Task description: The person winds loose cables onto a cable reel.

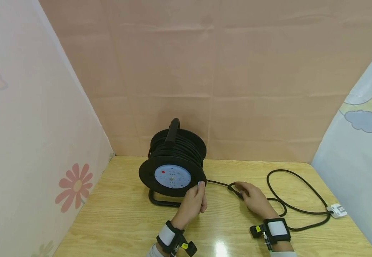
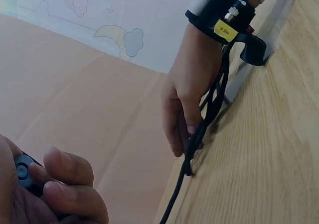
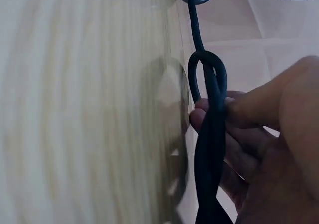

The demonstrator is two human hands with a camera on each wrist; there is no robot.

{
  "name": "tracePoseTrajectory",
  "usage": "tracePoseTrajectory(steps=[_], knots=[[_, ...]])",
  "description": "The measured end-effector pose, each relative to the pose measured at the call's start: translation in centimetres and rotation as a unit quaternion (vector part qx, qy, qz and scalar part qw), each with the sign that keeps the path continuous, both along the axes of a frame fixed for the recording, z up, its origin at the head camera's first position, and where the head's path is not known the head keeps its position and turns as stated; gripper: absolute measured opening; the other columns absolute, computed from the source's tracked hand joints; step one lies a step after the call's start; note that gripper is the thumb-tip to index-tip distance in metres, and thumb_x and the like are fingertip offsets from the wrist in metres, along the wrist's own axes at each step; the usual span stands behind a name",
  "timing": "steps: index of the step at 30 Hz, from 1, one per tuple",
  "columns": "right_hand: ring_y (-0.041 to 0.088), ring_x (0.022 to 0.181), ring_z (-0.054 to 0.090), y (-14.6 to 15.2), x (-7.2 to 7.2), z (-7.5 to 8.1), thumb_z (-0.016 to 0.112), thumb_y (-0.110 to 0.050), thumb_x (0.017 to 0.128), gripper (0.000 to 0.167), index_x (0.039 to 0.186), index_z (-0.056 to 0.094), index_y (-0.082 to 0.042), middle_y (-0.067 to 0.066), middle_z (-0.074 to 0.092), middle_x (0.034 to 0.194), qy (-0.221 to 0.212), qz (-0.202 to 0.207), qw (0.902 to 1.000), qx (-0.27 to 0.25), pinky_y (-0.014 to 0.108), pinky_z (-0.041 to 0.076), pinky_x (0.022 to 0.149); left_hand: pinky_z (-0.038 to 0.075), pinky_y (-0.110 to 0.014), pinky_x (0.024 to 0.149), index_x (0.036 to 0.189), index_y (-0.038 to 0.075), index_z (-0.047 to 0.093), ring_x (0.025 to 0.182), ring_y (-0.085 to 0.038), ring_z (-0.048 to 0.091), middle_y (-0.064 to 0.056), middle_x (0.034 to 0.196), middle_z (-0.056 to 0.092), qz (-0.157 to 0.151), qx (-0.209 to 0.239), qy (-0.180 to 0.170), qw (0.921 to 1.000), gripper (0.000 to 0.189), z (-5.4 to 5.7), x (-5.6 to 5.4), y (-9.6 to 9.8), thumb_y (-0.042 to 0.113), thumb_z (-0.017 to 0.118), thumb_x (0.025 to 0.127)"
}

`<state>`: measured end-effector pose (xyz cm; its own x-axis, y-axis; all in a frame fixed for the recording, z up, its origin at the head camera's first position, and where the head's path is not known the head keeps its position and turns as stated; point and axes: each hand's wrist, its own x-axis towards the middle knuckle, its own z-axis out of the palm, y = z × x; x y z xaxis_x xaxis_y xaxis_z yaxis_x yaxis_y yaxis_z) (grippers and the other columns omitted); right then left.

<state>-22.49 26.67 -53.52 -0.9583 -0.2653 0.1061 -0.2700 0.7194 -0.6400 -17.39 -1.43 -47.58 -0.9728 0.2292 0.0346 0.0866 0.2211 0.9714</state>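
Note:
A black cable reel, with a pale blue socket panel on its front disc, stands on the wooden table. At the disc's lower right edge, my left hand curls its fingers round a small grey crank knob. From the reel's right side a black cable runs out to a small loop. My right hand pinches the doubled, twisted cable just behind that loop; thumb and fingertips meet around it in the right wrist view.
More cable lies in wide loops at the right, ending at a white plug near the right wall. The reel's carrying handle sticks up on top, and its tubular foot rests on the table. Brown paper covers the back wall.

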Motion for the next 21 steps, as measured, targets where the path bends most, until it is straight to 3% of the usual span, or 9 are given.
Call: tracePoseTrajectory(steps=[6,9,11,14,16,19,21], knots=[[0.052,0.149,0.044,-0.17,-0.09,-0.27,0.047,0.006,0.107,0.054,0.16,0.038,0.007,0.029,0.048,0.16,-0.002,0.023,0.9996,-0.013,0.067,0.038,0.118,0.029,-0.023,0.048,0.073,0.003,0.055,0.046,-0.01,0.039,0.002,0.051,0.052,-0.001,-0.008,-0.015,0.9999,0.073,-0.53,0.06,-0.18,0.057,0.03,0.115],[0.053,0.151,0.039,-0.2,-0.11,-0.49,0.044,0.004,0.108,0.053,0.16,0.036,0.007,0.03,0.044,0.162,-0.008,0.02,0.9994,-0.028,0.068,0.035,0.12,0.029,-0.023,0.047,0.072,0.005,0.056,0.046,-0.009,0.038,0.004,0.051,0.052,-0.002,-0.012,-0.016,0.9998,0.072,-0.74,0.13,-0.2,0.056,0.03,0.115],[0.053,0.15,0.041,-0.17,-0.1,-0.62,0.049,0.001,0.109,0.05,0.158,0.041,0.006,0.03,0.048,0.16,-0.005,0.012,0.9994,-0.032,0.068,0.036,0.119,0.029,-0.023,0.047,0.071,0.005,0.056,0.046,-0.009,0.038,0.004,0.051,0.052,-0.002,-0.012,-0.017,0.9998,0.072,-0.85,0.15,-0.22,0.055,0.03,0.116],[0.05,0.137,0.055,-0.11,-0.18,-0.74,0.068,-0.007,0.104,0.042,0.143,0.059,0.003,0.025,0.064,0.143,0.016,-0.003,0.9997,-0.018,0.065,0.044,0.113,0.029,-0.024,0.047,0.071,0.003,0.055,0.046,-0.01,0.039,0.003,0.052,0.052,0.0,-0.006,-0.02,0.9998,0.073,-0.89,0.21,-0.24,0.055,0.031,0.115],[0.038,0.119,0.065,0.04,-0.29,-0.76,0.078,-0.011,0.098,0.032,0.128,0.069,-0.004,0.014,0.072,0.123,0.029,-0.015,0.9995,0.0,0.057,0.052,0.103,0.029,-0.024,0.047,0.072,0.002,0.055,0.047,-0.011,0.039,0.002,0.052,0.052,0.002,-0.004,-0.022,0.9998,0.073,-0.87,0.23,-0.25,0.055,0.032,0.115],[0.017,0.096,0.065,0.21,-0.58,-0.61,0.081,-0.013,0.095,0.02,0.113,0.073,-0.011,-0.001,0.071,0.102,0.036,-0.027,0.9989,0.011,0.037,0.055,0.086,0.029,-0.024,0.047,0.072,0.002,0.056,0.048,-0.012,0.039,0.001,0.053,0.052,0.005,-0.005,-0.027,0.9996,0.073,-0.85,0.24,-0.28,0.056,0.032,0.115],[0.01,0.089,0.062,0.27,-0.75,-0.4,0.079,-0.012,0.096,0.018,0.113,0.073,-0.012,-0.004,0.069,0.096,0.039,-0.03,0.9986,0.018,0.031,0.053,0.078,0.029,-0.024,0.048,0.072,0.004,0.056,0.048,-0.012,0.039,0.002,0.053,0.053,0.007,-0.01,-0.03,0.9995,0.073,-0.84,0.2,-0.31,0.057,0.031,0.115]])
